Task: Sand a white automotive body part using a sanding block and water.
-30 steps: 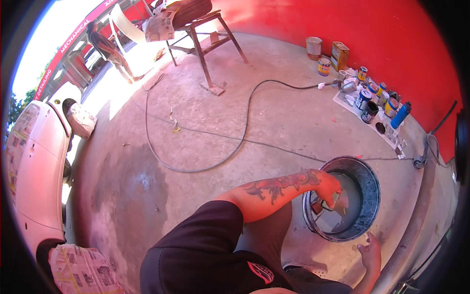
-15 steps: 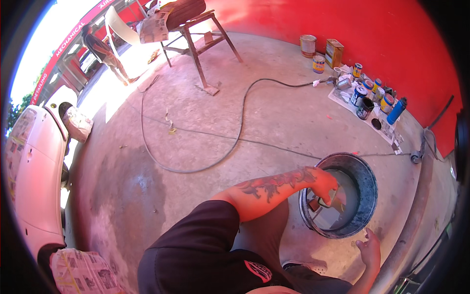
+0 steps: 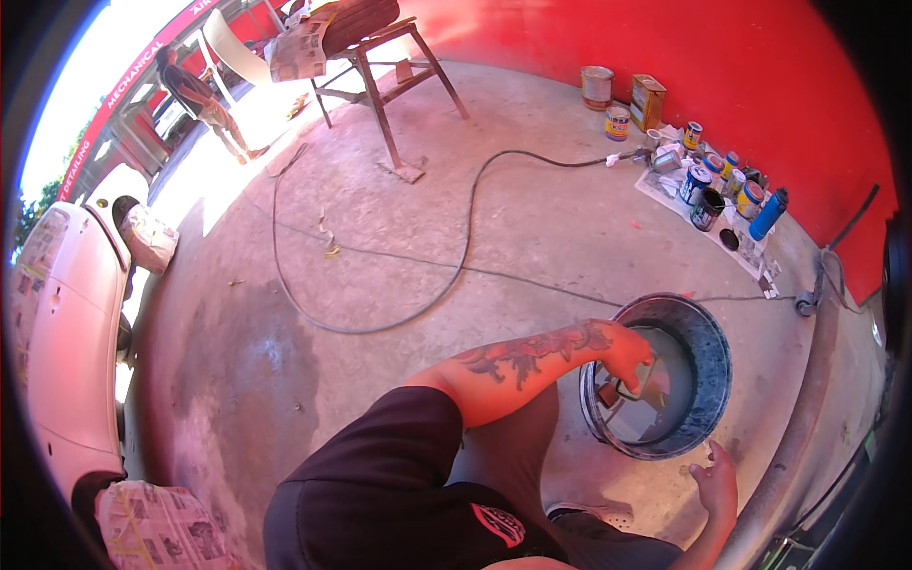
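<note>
A dark round bucket (image 3: pixel 708 385) of cloudy grey water stands on the floor in front of me, to the right. My left hand (image 3: pixel 627 359) reaches over its left rim, fingers bent and closed together above the water. They pinch a thin, flat, pale-edged piece whose kind I cannot make out. Just below the fingers, a small reddish-brown block (image 3: pixel 607 392) shows against the inside left wall of the bucket. My right hand (image 3: pixel 718 483) is held beside the bucket's near right side, open and holding nothing, its thumb and fingers apart.
A dark hose (image 3: pixel 465 252) curls across the concrete floor. Paint cans (image 3: pixel 708 209) and a blue bottle (image 3: pixel 769 215) stand on paper by the red wall. A metal stand (image 3: pixel 380 114) is at the back; a paper-masked car (image 3: pixel 71 332) is at left. Another person (image 3: pixel 195 95) stands far off.
My left hand has shifted very slightly over the water, still pinching the flat piece. My right hand stays in nearly the same place, open.
</note>
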`<state>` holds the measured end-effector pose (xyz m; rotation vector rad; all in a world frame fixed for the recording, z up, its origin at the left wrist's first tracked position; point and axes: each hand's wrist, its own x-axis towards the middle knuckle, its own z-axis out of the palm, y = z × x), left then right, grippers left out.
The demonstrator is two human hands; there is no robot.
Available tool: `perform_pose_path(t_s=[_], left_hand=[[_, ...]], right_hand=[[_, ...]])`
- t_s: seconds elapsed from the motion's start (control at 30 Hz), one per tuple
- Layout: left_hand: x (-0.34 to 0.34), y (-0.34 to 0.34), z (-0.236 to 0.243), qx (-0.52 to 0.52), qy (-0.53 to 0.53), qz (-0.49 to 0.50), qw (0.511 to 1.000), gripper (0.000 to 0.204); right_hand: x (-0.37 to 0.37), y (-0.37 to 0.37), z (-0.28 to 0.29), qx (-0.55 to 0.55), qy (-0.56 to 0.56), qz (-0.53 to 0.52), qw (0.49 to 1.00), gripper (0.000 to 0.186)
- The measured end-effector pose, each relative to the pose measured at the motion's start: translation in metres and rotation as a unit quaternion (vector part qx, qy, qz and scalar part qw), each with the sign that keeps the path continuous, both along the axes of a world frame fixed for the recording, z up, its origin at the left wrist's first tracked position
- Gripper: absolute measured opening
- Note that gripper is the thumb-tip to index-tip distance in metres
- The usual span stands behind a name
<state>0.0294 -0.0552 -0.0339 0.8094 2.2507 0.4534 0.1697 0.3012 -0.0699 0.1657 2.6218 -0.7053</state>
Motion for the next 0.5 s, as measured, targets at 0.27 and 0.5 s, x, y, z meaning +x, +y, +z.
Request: perform_pose_path(t_s=[0.27,0.5], left_hand=[[0.0,0.0,-0.005,0.017,0.02,0.008,1.0,0.074],[0.0,0.001,-0.007,0.022,0.027,0.013,0.999,0.074]], right_hand=[[-0.002,0.003,-0.005,0.002,-0.008,0.006,1.0,0.069],[-0.002,0.011,-0.017,0.014,0.016,0.029,0.999,0.071]])
